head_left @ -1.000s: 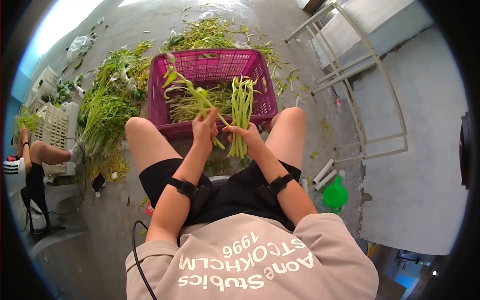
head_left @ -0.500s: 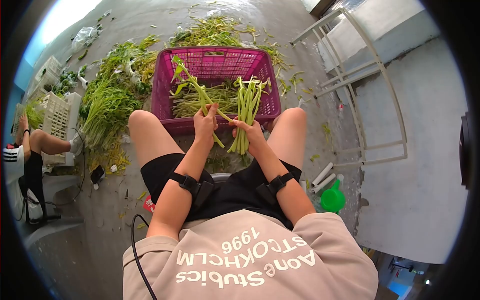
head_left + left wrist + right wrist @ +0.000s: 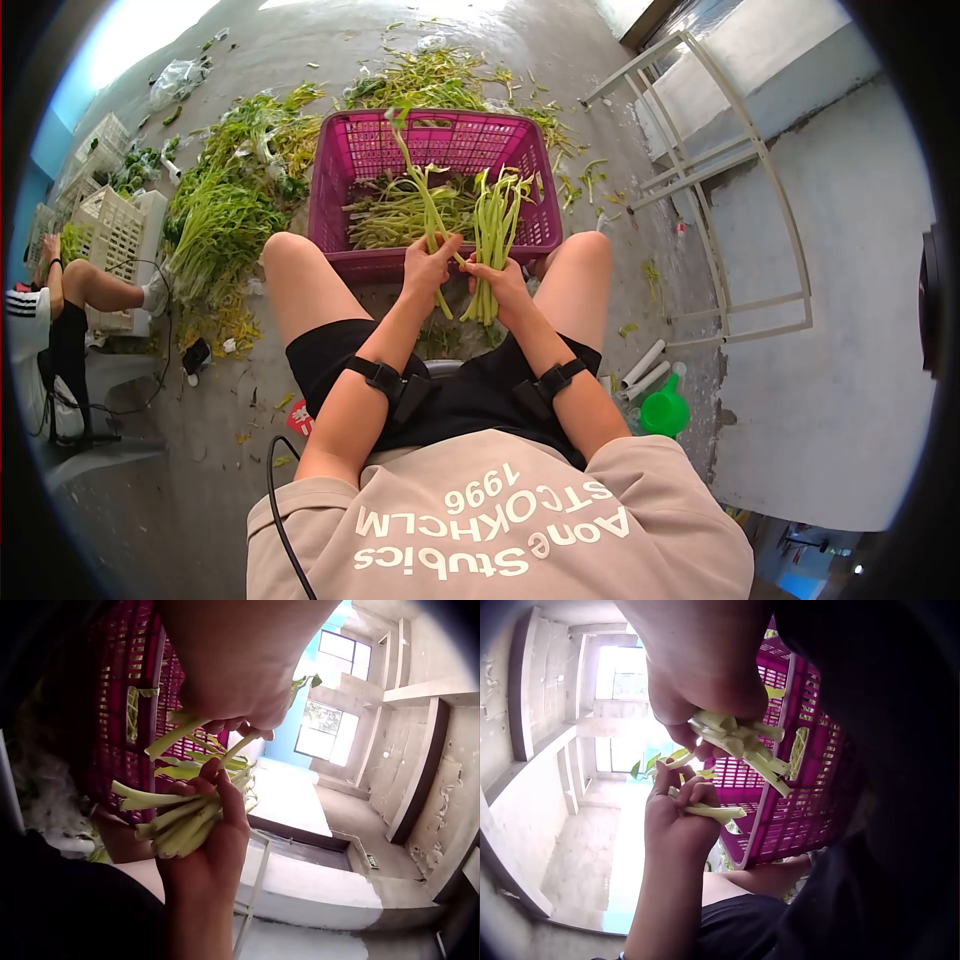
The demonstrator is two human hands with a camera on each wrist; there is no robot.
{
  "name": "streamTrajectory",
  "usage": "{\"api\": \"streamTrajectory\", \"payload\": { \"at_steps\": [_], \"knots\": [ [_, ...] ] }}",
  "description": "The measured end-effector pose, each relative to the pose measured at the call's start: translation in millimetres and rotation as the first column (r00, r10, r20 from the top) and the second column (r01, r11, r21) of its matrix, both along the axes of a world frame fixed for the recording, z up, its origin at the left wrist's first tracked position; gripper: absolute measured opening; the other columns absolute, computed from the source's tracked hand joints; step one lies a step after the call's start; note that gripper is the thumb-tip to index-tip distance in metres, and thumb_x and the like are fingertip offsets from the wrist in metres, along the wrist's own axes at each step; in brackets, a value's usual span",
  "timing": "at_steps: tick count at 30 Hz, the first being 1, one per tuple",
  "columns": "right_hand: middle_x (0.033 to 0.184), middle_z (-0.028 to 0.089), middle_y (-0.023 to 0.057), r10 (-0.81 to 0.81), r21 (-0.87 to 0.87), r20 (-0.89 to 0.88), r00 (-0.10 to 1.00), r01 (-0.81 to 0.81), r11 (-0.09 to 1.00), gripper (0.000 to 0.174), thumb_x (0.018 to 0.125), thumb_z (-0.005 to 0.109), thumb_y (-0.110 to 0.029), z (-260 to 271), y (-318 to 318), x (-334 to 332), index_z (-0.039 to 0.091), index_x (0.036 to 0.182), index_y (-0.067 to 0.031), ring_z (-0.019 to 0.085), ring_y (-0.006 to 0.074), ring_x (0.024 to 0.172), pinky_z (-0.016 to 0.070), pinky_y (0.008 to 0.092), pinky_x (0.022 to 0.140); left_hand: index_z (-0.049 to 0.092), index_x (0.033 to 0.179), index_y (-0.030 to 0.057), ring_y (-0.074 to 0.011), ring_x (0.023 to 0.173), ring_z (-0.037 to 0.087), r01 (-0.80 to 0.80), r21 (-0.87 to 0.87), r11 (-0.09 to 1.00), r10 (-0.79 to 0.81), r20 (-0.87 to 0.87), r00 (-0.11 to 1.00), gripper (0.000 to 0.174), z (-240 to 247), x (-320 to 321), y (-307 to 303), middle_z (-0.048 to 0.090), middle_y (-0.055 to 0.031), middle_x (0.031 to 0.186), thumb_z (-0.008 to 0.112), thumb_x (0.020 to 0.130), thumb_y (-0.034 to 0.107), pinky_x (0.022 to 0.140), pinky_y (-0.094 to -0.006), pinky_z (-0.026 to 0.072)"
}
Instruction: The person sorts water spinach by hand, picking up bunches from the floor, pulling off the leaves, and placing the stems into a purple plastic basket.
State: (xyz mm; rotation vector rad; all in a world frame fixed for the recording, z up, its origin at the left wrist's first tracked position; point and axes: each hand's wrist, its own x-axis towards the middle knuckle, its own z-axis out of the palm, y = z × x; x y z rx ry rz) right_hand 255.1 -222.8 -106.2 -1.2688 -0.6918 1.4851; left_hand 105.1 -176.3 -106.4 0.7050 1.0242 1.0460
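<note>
In the head view my left hand [image 3: 430, 270] grips a couple of long green stalks [image 3: 428, 205], a leafy tip at their upper end. My right hand [image 3: 503, 287] holds an upright bundle of several stalks [image 3: 494, 225], cut ends below the fist. Thumbs and fingertips of both hands come close together around a thin stalk between them. The right wrist view shows the bundle's cut ends [image 3: 735, 739] under my right hand [image 3: 705, 675] and the left hand [image 3: 682, 825] curled round its stalk [image 3: 716, 813]. Behind the hands stands a magenta crate [image 3: 335, 190] with stalks [image 3: 400, 222] inside.
Leafy greens [image 3: 215, 210] lie heaped on the floor left of the crate, with more [image 3: 425, 80] behind it. A metal frame [image 3: 765, 165] stands at the right, near a green plastic item [image 3: 664, 408] and white tubes [image 3: 643, 364]. Another person [image 3: 70, 320] sits at far left.
Both hands appear slightly lower in the head view. The left hand has shifted right, and its stalks now stand more upright. Each hand still grips its stalks.
</note>
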Motion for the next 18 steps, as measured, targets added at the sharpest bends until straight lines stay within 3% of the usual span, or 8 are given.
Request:
{"api": "streamTrajectory", "payload": {
  "at_steps": [1, 7, 10, 18],
  "knots": [
    [0.087, 0.071, 0.0101, 0.002, 0.027, 0.003, 1.000, -0.002, 1.000, 0.022, 0.083, 0.074, -0.005, 0, 0, -1, 0.063, 0.103, -0.0013, 0.062, 0.0149, 0.061, 0.0496, 0.0286, 0.056, 0.064, 0.089, 0.0061, -0.0037, 0.047, 0.042, 0.059, -0.012, 0.998, -0.059, -0.018, 0.998, 0.024, 0, 1, -2, 0.052, 0.0039, 0.061, 0.074, 0.091, 0.028, 0.043, -0.0221, 0.0306],
    [0.081, 0.068, 0.0081, -0.024, 0.047, 0.043, 0.999, 0.022, 0.999, 0.017, 0.082, 0.072, -0.002, -4, 0, -5, 0.065, 0.096, -0.0012, 0.061, 0.0154, 0.059, 0.0480, 0.0286, 0.055, 0.064, 0.087, 0.0047, -0.0043, 0.048, 0.045, 0.043, 0.029, 0.999, -0.044, 0.069, 0.997, 0.021, -4, 4, -6, 0.057, 0.0019, 0.064, 0.075, 0.089, 0.023, 0.044, -0.0217, 0.0326],
    [0.079, 0.067, 0.0069, -0.050, 0.049, 0.054, 0.997, 0.047, 0.998, 0.015, 0.081, 0.072, 0.000, -8, 0, -8, 0.065, 0.094, -0.0007, 0.060, 0.0152, 0.058, 0.0472, 0.0286, 0.055, 0.064, 0.086, 0.0041, -0.0035, 0.047, 0.041, 0.057, 0.041, 0.998, -0.058, 0.037, 0.998, 0.022, 4, 7, -12, 0.054, 0.0031, 0.061, 0.075, 0.090, 0.023, 0.043, -0.0224, 0.0300],
    [0.079, 0.066, 0.0058, -0.063, -0.040, 0.134, 0.989, 0.069, 0.997, 0.019, 0.080, 0.070, 0.001, -1, 1, -13, 0.067, 0.099, 0.0011, 0.059, 0.0140, 0.059, 0.0468, 0.0277, 0.052, 0.068, 0.085, 0.0030, -0.0032, 0.049, 0.045, 0.018, 0.125, 0.992, -0.021, 0.025, 0.999, 0.017, -12, 16, -22, 0.058, 0.0024, 0.064, 0.073, 0.091, 0.018, 0.044, -0.0217, 0.0315]
  ]
}}
